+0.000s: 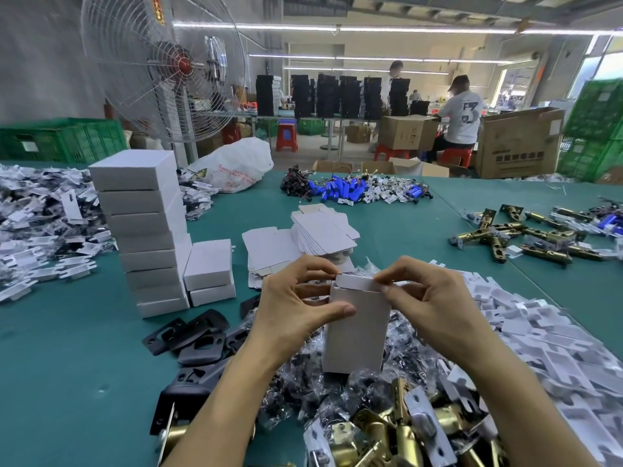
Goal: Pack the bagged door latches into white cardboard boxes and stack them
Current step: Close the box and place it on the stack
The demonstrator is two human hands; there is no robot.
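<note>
Above the heaped latches [397, 419], left hand [296, 305] and right hand [435, 305] grip an upright white box [354, 335] between them.

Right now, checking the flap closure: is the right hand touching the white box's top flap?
Touching. The head view shows the right hand pinching the top flap of the white box.

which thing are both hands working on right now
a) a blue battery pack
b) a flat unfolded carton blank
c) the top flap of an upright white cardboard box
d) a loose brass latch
c: the left hand and the right hand both pinch at the top flap of the upright white cardboard box, each with its grip on that box and on nothing else.
</note>
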